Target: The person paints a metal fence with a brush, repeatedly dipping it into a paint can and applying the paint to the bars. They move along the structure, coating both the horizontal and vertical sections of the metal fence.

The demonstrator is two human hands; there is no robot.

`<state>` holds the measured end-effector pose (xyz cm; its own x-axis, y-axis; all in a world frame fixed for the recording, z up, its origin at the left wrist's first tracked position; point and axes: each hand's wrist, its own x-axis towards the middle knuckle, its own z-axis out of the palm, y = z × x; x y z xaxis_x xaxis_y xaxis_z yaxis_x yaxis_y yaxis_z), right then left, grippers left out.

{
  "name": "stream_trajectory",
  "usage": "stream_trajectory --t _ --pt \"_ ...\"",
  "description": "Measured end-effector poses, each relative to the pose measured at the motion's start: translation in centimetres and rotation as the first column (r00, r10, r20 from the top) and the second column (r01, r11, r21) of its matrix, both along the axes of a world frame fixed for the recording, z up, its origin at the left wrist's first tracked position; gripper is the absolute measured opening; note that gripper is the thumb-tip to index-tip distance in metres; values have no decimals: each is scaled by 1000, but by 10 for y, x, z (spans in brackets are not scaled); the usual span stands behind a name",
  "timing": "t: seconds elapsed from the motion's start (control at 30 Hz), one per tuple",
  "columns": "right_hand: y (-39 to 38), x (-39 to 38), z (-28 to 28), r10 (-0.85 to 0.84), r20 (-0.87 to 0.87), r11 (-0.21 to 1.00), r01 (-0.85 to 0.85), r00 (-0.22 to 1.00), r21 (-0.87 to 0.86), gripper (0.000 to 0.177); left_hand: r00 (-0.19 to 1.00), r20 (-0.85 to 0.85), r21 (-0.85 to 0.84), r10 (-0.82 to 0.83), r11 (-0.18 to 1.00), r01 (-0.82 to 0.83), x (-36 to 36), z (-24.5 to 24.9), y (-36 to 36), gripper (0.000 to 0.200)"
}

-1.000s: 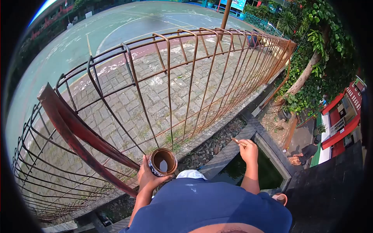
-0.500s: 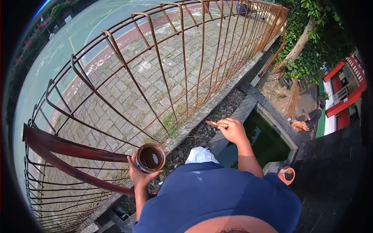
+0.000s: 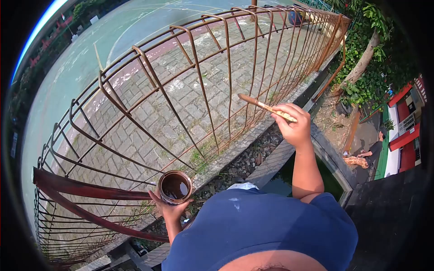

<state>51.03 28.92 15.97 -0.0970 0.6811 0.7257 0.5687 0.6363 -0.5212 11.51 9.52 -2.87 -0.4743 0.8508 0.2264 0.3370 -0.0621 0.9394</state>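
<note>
My left hand [image 3: 171,208] is wrapped round a round can of brown paint [image 3: 175,187], its open top facing up beside the fence. In my right hand [image 3: 294,124] is a paintbrush [image 3: 264,106], gripped by its light handle, with the brown bristle end pointing left. The brush overlaps the thin upright bars of the rusty wire fence [image 3: 228,77] in this view. Close to the left hand, two dark red curved metal strips [image 3: 90,187] run along the fence.
A pool of green water [image 3: 327,183] with a concrete rim lies below my right arm. Gravel and dry leaves [image 3: 253,158] fill the strip along the fence's kerb. Beyond the fence is grey paving [image 3: 149,117]. A tree [image 3: 366,58] and a seated person [image 3: 368,156] are at right.
My right hand has risen and moved right with the paintbrush, from above the gravel to in front of the fence bars. The left hand still holds the can. The view has shifted slightly.
</note>
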Motion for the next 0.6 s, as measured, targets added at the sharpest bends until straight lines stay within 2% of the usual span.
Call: stream_trajectory --t 0.03,0.1,0.17,0.23,0.3,0.33,0.43,0.47,0.57,0.6 --pt "14 4 23 -40 -31 989 44 999 143 22 1000 27 18 -4 1000 3 5 3 8 167" --pt "45 3 64 -45 -25 937 50 999 345 24 999 -48 60 -24 998 27 7 -2 22 167" --pt "87 -2 86 -63 156 884 -17 986 466 27 997 -79 75 3 997 2 19 -1 27 167" --pt "121 -15 103 -217 381 848 -20 899 529 32 995 -97 52 30 998 -25 30 0 27 165" --pt "159 -25 109 -325 421 785 -6 847 619 34 995 -86 20 57 998 -56 42 0 24 164" --pt "168 -28 111 -343 460 795 -7 819 606 30 993 -73 30 91 996 -89 50 -1 22 161" --pt "168 -13 122 -182 591 916 -83 786 393 21 990 -106 61 97 994 -90 61 -8 15 158" --pt "162 -6 132 -100 556 932 -117 825 342 19 984 -95 50 153 988 -149 66 -12 13 156" --pt "170 -2 145 -15 521 925 -186 853 331 19 962 -136 -72 238 966 -249 82 -1 10 159" --pt "178 -6 147 -63 568 947 -130 821 293 18 962 -129 -86 240 964 -252 86 5 14 161"
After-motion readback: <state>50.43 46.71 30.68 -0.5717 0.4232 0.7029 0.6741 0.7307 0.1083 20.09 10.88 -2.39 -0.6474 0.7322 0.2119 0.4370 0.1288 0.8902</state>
